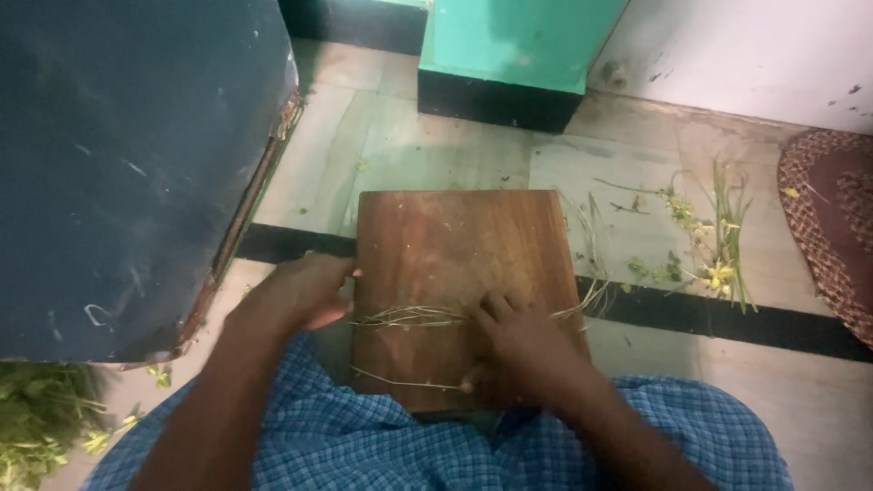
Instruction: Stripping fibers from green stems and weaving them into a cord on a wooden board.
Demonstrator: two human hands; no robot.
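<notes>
Wooden board (455, 264) lies on the floor (400, 145); left hand (305, 291) grips its edge, right hand (518, 332) presses flat, seemingly, on dry stalks (409, 316) across it. Loose stalks could slide off if pressure eases.

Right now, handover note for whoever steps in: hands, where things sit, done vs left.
Left hand: fingers curled on the left edge of the wooden board, steadying it.
Right hand: pressed flat on the board's near right part, over thin dry stems that lie across it.
Green stalks with yellow flowers lie on the floor to the right; leafy greens sit at the bottom left.
Done: a few stems laid across the board.
Left: most of the board is bare; the floor stalks lie untouched.
</notes>
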